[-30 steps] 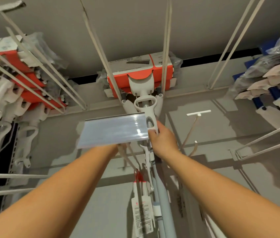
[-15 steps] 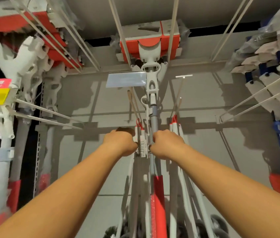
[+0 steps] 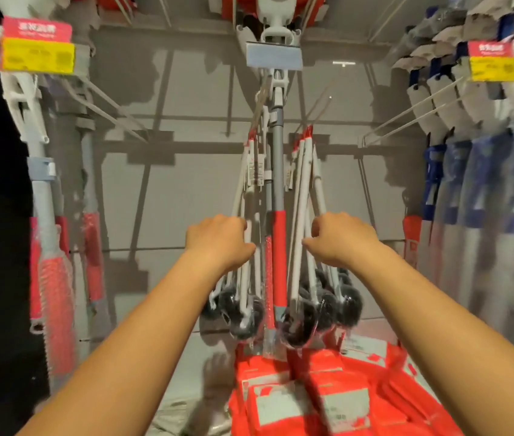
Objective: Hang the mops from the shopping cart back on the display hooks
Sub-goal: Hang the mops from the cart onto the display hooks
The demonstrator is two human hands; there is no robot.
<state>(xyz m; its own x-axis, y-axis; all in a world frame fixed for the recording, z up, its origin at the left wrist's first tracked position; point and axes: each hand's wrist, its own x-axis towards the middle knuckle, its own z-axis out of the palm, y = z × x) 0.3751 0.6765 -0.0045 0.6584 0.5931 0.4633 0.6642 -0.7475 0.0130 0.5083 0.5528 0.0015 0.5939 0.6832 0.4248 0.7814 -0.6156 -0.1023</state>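
A mop point(image 3: 278, 196) with a grey pole and a red grip hangs straight down from the centre display hook point(image 3: 276, 33), behind a blank price-tag holder point(image 3: 273, 55). Neither hand is on it. My left hand point(image 3: 219, 240) is just left of the pole, fingers curled against the white handles of the left bunch of black-headed brushes point(image 3: 243, 309). My right hand point(image 3: 340, 237) is just right of the pole, fingers curled round a white handle of the right brush bunch point(image 3: 321, 306). No shopping cart is in view.
More mops with red grips point(image 3: 49, 272) hang at the left under a pink and yellow price tag point(image 3: 37, 48). Blue-and-white mops point(image 3: 476, 184) hang at the right on long wire hooks point(image 3: 419, 111). Red boxed goods point(image 3: 328, 394) are stacked below the brushes.
My view has tilted down from the hook. Both hands slid down from the mop's top and moved apart, off the pole and onto the brush handles on either side.
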